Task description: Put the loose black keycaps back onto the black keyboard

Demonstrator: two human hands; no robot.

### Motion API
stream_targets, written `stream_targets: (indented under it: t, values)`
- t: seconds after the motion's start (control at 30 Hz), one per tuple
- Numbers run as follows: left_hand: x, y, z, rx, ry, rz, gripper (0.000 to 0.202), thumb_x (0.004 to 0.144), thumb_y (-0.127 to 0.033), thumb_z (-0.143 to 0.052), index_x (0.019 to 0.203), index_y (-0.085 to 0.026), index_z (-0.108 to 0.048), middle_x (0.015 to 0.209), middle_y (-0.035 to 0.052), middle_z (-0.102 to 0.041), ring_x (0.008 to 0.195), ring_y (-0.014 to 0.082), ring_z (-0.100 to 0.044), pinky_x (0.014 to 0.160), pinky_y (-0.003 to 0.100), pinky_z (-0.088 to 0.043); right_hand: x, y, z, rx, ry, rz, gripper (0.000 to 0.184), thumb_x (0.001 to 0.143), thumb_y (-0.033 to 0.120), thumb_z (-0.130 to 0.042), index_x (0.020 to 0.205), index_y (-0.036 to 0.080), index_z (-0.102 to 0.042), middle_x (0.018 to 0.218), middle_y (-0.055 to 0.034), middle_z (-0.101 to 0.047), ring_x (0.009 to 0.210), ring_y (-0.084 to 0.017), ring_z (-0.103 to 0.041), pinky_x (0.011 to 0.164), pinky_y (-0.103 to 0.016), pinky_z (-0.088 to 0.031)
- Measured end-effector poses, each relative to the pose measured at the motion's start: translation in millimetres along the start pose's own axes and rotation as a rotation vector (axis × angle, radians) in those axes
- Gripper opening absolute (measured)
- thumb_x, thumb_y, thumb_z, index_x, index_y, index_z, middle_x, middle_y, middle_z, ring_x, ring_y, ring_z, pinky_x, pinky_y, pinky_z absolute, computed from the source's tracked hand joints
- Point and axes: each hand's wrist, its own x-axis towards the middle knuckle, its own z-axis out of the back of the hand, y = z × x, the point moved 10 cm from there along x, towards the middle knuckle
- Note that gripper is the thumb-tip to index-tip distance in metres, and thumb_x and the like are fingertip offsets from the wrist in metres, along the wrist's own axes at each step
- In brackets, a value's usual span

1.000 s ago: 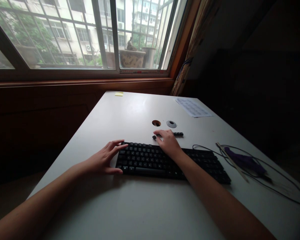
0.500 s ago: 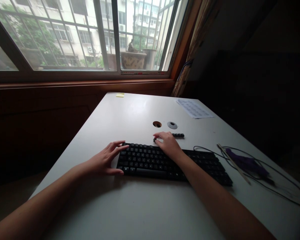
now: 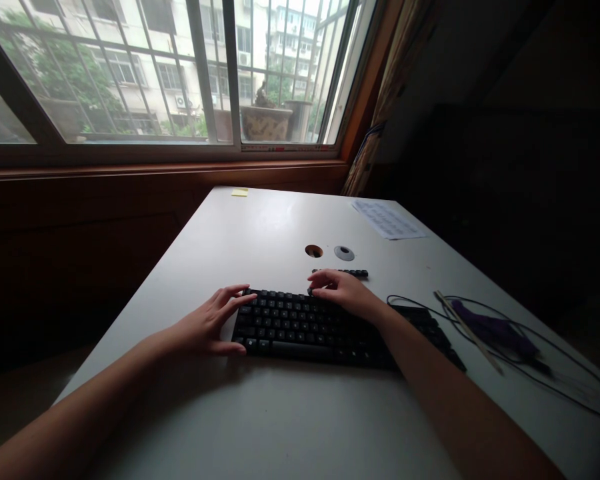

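Observation:
A black keyboard (image 3: 300,327) lies on the white desk (image 3: 280,420). My left hand (image 3: 210,321) rests at the keyboard's left end with its fingers spread, the thumb at the front corner and the index finger at the back corner. My right hand (image 3: 344,291) hovers over the keyboard's back row. Its fingertips are pinched together on a small black keycap (image 3: 311,291). Just behind that hand a short row of loose black keycaps (image 3: 353,273) lies on the desk.
A round cable hole (image 3: 313,251) and its grey cap (image 3: 344,253) lie behind the keycaps. To the right are a purple tool (image 3: 493,328), a thin stick (image 3: 467,330) and a looping black cable (image 3: 555,380). A printed sheet (image 3: 387,219) and a yellow note (image 3: 239,192) lie farther back.
My right hand reached past the keyboard to a single loose keycap, closed on it and drew back to the keyboard's back row. The left hand stayed in place.

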Motion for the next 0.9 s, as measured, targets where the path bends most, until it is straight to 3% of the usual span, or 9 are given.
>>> stream_targets:
  t: [0.17,0.57,0.9]
  values:
    - [0.6,-1.2,1.6,-0.013,-0.007,0.004,0.093,0.086,-0.056,-0.073,0.159,-0.036,-0.020,0.160,0.0143,-0.024,0.143,0.0382,-0.035,0.115,0.060,-0.041,-3.2,-3.4,-8.6,0.061,0.092,-0.032,0.031,0.081,0.032,-0.073,0.110,0.019,-0.070,0.104,-0.0075,-0.077,0.098,-0.022,-0.072,0.093,-0.039,-0.055]
    - [1.0,-0.8,1.0,-0.014,-0.014,-0.007,0.093,0.086,-0.055,-0.074,0.159,-0.037,-0.020,0.159,0.0146,-0.026,0.144,0.0390,-0.035,0.114,0.061,-0.041,-6.4,11.8,-11.2,-0.090,0.045,0.027,0.020,0.082,0.024,-0.069,0.101,0.021,-0.071,0.100,-0.0063,-0.076,0.092,-0.021,-0.072,0.084,-0.034,-0.059]
    - [0.8,-3.5,1.6,0.000,-0.001,0.002,0.092,0.087,-0.055,-0.072,0.159,-0.038,-0.018,0.160,0.0140,-0.024,0.144,0.0374,-0.035,0.115,0.059,-0.040,-7.5,12.5,-14.2,-0.094,0.063,0.061,0.026,0.082,0.025,-0.069,0.106,0.019,-0.071,0.101,-0.0070,-0.074,0.093,-0.020,-0.071,0.084,-0.035,-0.059]
